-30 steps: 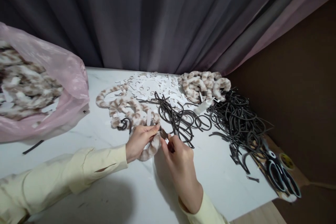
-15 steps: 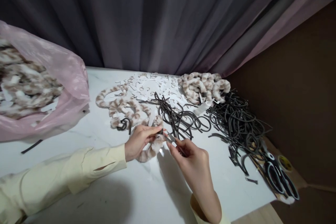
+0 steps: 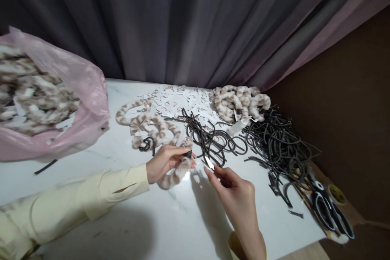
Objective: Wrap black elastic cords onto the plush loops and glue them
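My left hand (image 3: pixel 166 162) is closed on a brown-and-white fluffy strip (image 3: pixel 173 178) with a black band showing at my fingertips. To its right, my right hand (image 3: pixel 233 185) grips a small metal tool with pale blades (image 3: pixel 209 164), perhaps small scissors; its tip is apart from the strip. Behind my left hand lie more fluffy loops (image 3: pixel 155 130) with a coiled black cord on them. Dark cords (image 3: pixel 204 134) are tangled just beyond both hands.
A pink plastic bag (image 3: pixel 94 89) of fluffy loops stands at the left. White paper bits (image 3: pixel 176 99) and a fluffy pile (image 3: pixel 240 101) lie at the back. On the right are a heap of black cords (image 3: pixel 280 142), large scissors (image 3: pixel 330 211) and a yellow tape roll (image 3: pixel 337 194).
My right hand has drawn the metal tool away from the fluffy strip, to the right and slightly toward me. My left hand keeps its hold. The whole view has shifted slightly.
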Available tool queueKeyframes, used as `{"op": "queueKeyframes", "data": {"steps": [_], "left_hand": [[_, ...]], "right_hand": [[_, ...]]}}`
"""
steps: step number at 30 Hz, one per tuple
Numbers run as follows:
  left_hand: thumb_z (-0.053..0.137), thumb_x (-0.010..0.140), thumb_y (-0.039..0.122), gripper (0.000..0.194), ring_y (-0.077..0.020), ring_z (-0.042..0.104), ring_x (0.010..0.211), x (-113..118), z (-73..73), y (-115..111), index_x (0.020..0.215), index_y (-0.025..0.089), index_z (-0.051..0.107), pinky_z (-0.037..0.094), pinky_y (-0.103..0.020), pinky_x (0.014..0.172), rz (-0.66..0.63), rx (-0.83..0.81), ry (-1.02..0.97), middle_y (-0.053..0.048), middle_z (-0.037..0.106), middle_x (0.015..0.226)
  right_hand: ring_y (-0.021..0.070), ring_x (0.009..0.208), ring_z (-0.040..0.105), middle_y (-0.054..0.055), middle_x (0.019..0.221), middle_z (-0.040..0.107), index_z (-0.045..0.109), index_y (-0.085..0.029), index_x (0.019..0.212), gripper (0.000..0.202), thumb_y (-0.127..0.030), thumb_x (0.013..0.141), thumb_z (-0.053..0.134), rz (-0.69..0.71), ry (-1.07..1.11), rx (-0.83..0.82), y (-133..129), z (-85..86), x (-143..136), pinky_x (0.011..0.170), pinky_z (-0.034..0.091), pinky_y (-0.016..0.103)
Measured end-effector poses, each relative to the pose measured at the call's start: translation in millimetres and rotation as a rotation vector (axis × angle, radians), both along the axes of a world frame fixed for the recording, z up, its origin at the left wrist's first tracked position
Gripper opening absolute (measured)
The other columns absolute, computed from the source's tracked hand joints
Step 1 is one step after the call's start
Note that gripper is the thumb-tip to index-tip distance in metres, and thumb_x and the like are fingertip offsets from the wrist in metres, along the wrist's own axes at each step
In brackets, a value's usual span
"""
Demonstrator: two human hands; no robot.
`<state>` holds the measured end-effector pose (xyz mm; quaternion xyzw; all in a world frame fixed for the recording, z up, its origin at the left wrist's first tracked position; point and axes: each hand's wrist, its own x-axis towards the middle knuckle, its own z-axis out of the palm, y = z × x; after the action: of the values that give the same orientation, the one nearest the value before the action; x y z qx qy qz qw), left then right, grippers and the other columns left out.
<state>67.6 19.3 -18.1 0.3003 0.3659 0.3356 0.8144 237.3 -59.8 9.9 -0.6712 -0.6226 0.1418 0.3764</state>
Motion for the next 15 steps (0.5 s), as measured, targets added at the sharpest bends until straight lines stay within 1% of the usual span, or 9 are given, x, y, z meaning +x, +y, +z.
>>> {"op": "queueKeyframes", "data": {"steps": [3, 6, 8, 9, 10, 11, 13, 15], "left_hand": [[0.058, 0.071, 0.031, 0.028, -0.0145, 0.058, 0.048, -11, 3.8, 5, 0.067, 0.008, 0.071, 0.046, -0.024, 0.054, -0.130, -0.023, -0.085, -0.008, 0.063, 0.052], [0.050, 0.069, 0.036, 0.037, -0.0188, 0.058, 0.048, -31, 18.9, 5, 0.064, 0.006, 0.071, 0.045, -0.029, 0.055, -0.269, 0.044, -0.121, -0.012, 0.064, 0.051], [0.047, 0.068, 0.039, 0.042, -0.0233, 0.060, 0.052, -47, 33.8, 1, 0.065, 0.006, 0.072, 0.045, -0.034, 0.057, -0.382, 0.153, -0.081, -0.015, 0.066, 0.057], [0.048, 0.068, 0.039, 0.041, -0.0240, 0.060, 0.052, -55, 41.4, -2, 0.066, 0.007, 0.073, 0.045, -0.034, 0.056, -0.443, 0.243, -0.011, -0.016, 0.067, 0.059], [0.050, 0.070, 0.037, 0.037, -0.0232, 0.060, 0.053, -62, 48.6, -6, 0.068, 0.009, 0.074, 0.044, -0.032, 0.056, -0.502, 0.353, 0.116, -0.015, 0.068, 0.062], [0.052, 0.071, 0.035, 0.032, -0.0216, 0.059, 0.054, -68, 54.9, -12, 0.070, 0.013, 0.074, 0.044, -0.030, 0.056, -0.536, 0.488, 0.282, -0.013, 0.069, 0.065], [0.055, 0.073, 0.029, 0.022, -0.0197, 0.060, 0.063, -76, 64.0, -25, 0.074, 0.018, 0.075, 0.043, -0.026, 0.061, -0.530, 0.806, 0.625, -0.010, 0.071, 0.075], [0.055, 0.074, 0.024, 0.020, -0.0208, 0.062, 0.076, -82, 69.0, -42, 0.079, 0.021, 0.075, 0.043, -0.026, 0.072, -0.454, 1.064, 0.872, -0.009, 0.071, 0.085]], "right_hand": [[0.0077, 0.039, 0.043, 0.000, 0.050, 0.056, 0.059, -0.014, 0.065, 0.038, -0.045, 0.084, 0.051, 0.027, -0.154, 0.045, -4, -5.6, 13, 0.041, 0.037, 0.018], [0.0093, 0.044, 0.049, 0.003, 0.058, 0.059, 0.059, -0.014, 0.069, 0.038, -0.044, 0.089, 0.044, 0.102, -0.238, 0.005, -12, -15.2, 28, 0.044, 0.039, 0.019], [0.0104, 0.048, 0.053, 0.005, 0.067, 0.060, 0.061, -0.014, 0.077, 0.037, -0.042, 0.091, 0.041, 0.152, -0.277, -0.002, -18, -22.7, 36, 0.047, 0.041, 0.021], [0.0107, 0.051, 0.055, 0.006, 0.072, 0.061, 0.062, -0.014, 0.081, 0.037, -0.041, 0.092, 0.040, 0.173, -0.296, 0.008, -20, -26.3, 38, 0.048, 0.042, 0.021], [0.0108, 0.052, 0.056, 0.007, 0.077, 0.061, 0.062, -0.014, 0.085, 0.036, -0.040, 0.093, 0.039, 0.190, -0.310, 0.024, -23, -29.8, 40, 0.049, 0.043, 0.022], [0.0107, 0.052, 0.056, 0.007, 0.080, 0.061, 0.063, -0.014, 0.087, 0.037, -0.040, 0.093, 0.038, 0.200, -0.321, 0.048, -24, -33.1, 42, 0.050, 0.044, 0.022], [0.0105, 0.052, 0.056, 0.008, 0.084, 0.060, 0.063, -0.014, 0.088, 0.038, -0.041, 0.093, 0.037, 0.205, -0.331, 0.111, -26, -39.8, 45, 0.049, 0.045, 0.023], [0.0116, 0.053, 0.057, 0.009, 0.084, 0.060, 0.064, -0.014, 0.086, 0.041, -0.044, 0.093, 0.037, 0.196, -0.334, 0.178, -26, -47.9, 49, 0.048, 0.045, 0.023]]}}
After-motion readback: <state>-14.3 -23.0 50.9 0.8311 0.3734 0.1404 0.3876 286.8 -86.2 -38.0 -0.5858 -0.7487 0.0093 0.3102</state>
